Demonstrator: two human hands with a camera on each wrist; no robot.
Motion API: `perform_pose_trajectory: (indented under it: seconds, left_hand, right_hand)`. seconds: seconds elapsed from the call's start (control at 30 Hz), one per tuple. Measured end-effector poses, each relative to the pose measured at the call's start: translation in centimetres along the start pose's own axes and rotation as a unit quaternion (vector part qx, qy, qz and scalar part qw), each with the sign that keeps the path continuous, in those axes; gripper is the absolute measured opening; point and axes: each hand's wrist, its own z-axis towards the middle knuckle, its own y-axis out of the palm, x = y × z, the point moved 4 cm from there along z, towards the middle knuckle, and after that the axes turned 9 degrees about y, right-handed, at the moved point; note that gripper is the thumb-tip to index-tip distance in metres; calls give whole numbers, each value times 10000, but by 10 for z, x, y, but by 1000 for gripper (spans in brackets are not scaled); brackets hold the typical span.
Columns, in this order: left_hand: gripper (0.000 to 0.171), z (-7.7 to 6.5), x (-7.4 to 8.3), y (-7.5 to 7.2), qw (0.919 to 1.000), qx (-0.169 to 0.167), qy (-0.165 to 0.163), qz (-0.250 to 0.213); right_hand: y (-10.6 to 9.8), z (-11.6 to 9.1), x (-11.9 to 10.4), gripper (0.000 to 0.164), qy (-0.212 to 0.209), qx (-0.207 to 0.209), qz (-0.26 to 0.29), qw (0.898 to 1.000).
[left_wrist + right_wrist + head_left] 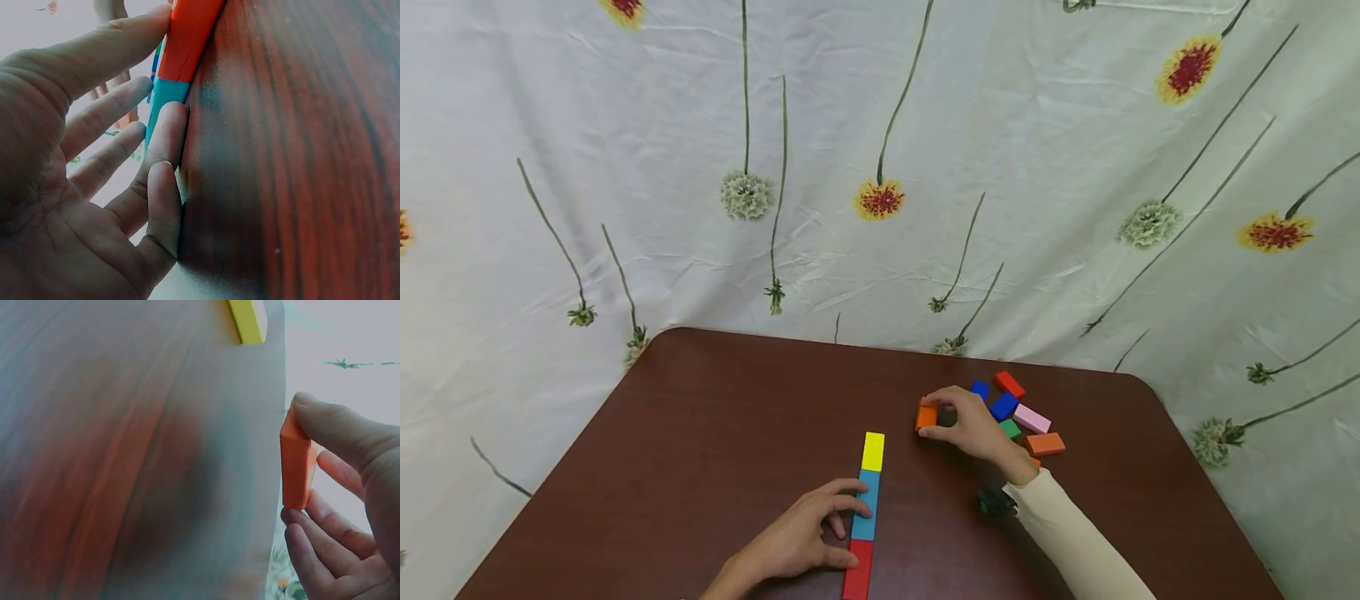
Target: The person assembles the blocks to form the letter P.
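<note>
Orange block (927, 415) is in your right hand (967, 422), pinched between thumb and fingertips, at 2 o'clock from the yellow block (873, 452) and apart from it. Can't tell whether it touches the bench (737, 417). Your left hand (805, 529) has its fingers spread, at 9 o'clock of the row, fingertips at the light-blue section (866, 505), thumb against the red block (860, 567). Row runs 12 to 6: yellow at the 12 end, light blue in the middle, red at the 6 end, cut by your head view's lower edge. Can't tell if light blue is one piece or two. Loose pieces sit 2 to 4 o'clock from your pinched block: red piece (1010, 384) at the pile's 12, dark-blue piece (1003, 407) near its middle, pink piece (1032, 418) at 3, second orange piece (1046, 443) at 4, green piece (1010, 429) at 6, partly behind your right hand. Flowered cloth (820, 250) hangs at 12, past the bench.
</note>
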Motion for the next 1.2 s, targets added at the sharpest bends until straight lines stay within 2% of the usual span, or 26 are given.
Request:
perform_pose_trajectory:
  seconds: [0.3,0.67,1.2]
  left_hand:
    - [34,0,-3,-3,9999,-80,-128,-66]
    - [36,1,-4,-4,9999,-81,-47,-61]
    - [37,3,-5,-4,9998,-136,-76,-92]
  right_hand:
    - [19,16,-17,48,246,-114,100,9996]
    - [39,27,-26,47,363,-246,192,9989]
    - [56,33,-36,46,185,-435,292,9985]
